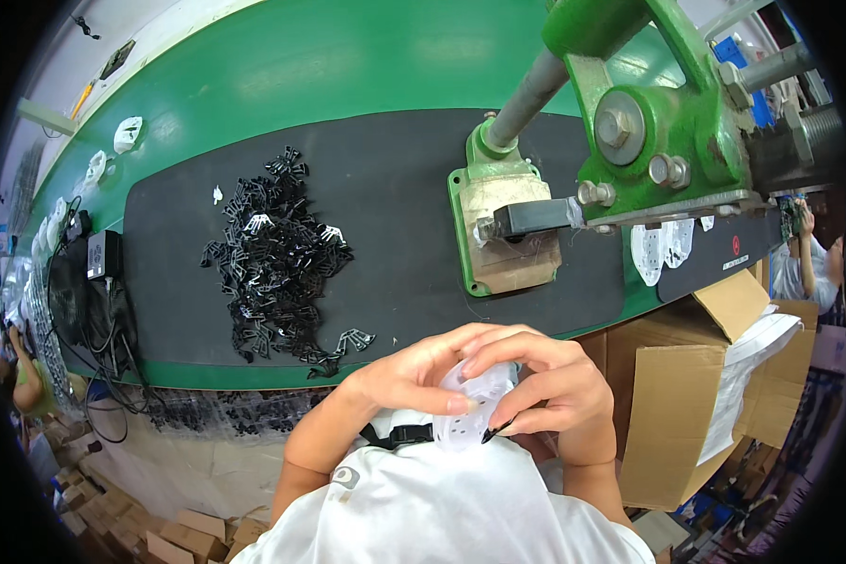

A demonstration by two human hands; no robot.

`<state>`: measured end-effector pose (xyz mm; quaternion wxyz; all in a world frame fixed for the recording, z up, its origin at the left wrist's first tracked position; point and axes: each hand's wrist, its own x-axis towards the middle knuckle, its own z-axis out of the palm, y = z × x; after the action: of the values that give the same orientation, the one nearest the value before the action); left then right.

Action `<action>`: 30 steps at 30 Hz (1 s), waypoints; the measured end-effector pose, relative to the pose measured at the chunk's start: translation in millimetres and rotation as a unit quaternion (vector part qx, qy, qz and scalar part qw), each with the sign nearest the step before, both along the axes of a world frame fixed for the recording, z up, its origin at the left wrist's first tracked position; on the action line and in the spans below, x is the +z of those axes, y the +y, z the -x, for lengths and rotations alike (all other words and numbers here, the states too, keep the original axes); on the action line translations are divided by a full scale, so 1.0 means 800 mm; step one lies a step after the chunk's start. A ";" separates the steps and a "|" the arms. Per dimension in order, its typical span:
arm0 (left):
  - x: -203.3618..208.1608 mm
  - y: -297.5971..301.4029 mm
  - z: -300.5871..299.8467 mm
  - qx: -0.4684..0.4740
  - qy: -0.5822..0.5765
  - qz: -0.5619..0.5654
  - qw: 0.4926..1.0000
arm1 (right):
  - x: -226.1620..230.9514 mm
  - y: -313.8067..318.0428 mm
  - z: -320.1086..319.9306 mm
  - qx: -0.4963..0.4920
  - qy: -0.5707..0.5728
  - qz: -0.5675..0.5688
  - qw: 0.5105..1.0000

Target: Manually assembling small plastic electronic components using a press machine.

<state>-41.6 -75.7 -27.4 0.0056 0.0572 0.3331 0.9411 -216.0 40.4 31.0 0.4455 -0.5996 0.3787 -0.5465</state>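
Both hands pinch a white plastic part together.

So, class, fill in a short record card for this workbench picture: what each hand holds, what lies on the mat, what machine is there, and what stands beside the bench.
Left hand: grips a translucent white plastic part from the left
Right hand: pinches the same part from above; a small black piece shows at its fingertips
Black mat: carries a pile of small black plastic clips
Machine: green hand press, to the right on the bench
White moulded parts: lie under the press
Beside the bench: open cardboard box
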 end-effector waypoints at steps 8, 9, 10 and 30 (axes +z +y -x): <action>-0.007 0.018 0.004 0.420 -0.072 0.018 0.904 | -0.002 0.030 -0.021 -0.331 -0.019 -0.114 0.937; -0.010 0.018 0.004 0.420 -0.074 0.020 0.905 | 0.002 0.027 -0.027 -0.313 0.013 -0.113 0.943; -0.013 0.017 0.004 0.440 -0.054 0.066 0.894 | 0.003 0.022 -0.033 -0.295 0.046 -0.112 0.948; -0.021 0.044 0.018 0.542 0.000 0.052 0.839 | -0.024 -0.027 -0.060 -0.458 0.136 0.009 0.879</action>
<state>-56.1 -40.1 -44.4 -0.5027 -0.1333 0.3589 0.7751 -167.7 18.7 11.7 0.0843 -0.4319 0.6628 -0.6058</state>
